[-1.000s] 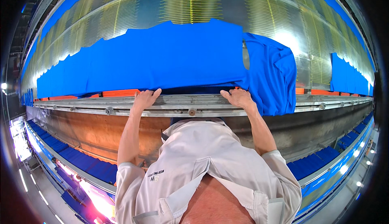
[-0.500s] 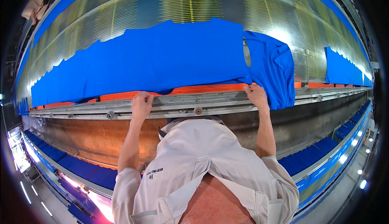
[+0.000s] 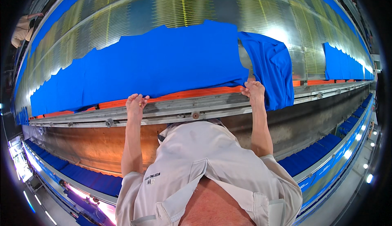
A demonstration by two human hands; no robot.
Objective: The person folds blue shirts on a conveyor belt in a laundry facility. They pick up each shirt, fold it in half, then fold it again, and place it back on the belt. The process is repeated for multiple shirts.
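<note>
A long blue fabric panel (image 3: 175, 58) lies spread over the long table, its near edge running above an orange strip (image 3: 196, 92). At that edge, left of centre, my left hand (image 3: 136, 104) is closed, thumb and fingertips pinched together on the fabric. My right hand (image 3: 255, 92) pinches at the panel's near right corner, its fingertips partly hiding the cloth. Just beyond it, to the right, a loosely crumpled blue fabric piece (image 3: 274, 69) hangs over the table's near rail. A curved gap separates this piece from the flat panel.
A metal rail (image 3: 212, 108) with round fittings borders the table (image 3: 222, 5), whose glossy top shows yellow line markings. More blue panels (image 3: 343, 64) lie at the right. Behind me runs another table with blue cloth (image 3: 312, 154). Another person (image 3: 22, 30) stands at the far left.
Both hands have shifted slightly, the left one a little to the left. The panel's near edge, which sagged over the orange strip, now runs straighter. The view has moved slightly.
</note>
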